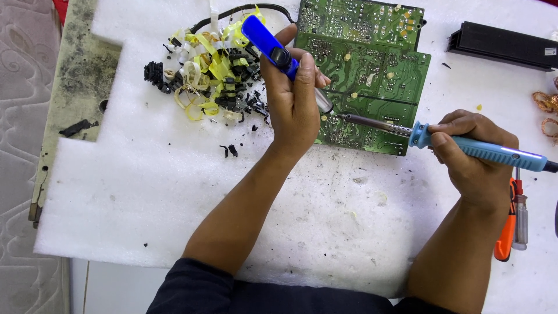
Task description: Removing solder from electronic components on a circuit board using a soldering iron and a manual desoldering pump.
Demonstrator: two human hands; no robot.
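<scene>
**Soldering iron and desoldering pump at work on a green circuit board**

Nearest to camera: dark sleeves [244, 293] and two bare forearms, reaching out over a white foam sheet [145, 192]. Left hand [293, 99] wrapped tight around a blue desoldering pump [268, 45], nozzle pointing down at the lower edge of the green circuit board [372, 64]. Right hand [474, 154] closed around the light-blue handle of a soldering iron [482, 150] — metal tip lying across the board edge and ending just beside the pump nozzle.

Board lying flat on the foam, solder side up, well apart from the body, between both hands. Probably light and stiff, but fragile: thin tracks, small joints. Best held by the bare edges, never near the heated spot.

Left of the board — a heap of yellow tape scraps and black fragments [209, 72], with a black cable [244, 10] running behind. Top right, a black finned block [500, 45]; copper wire coils [546, 104] at the right edge; an orange-handled screwdriver [507, 229] beside the right wrist.
</scene>
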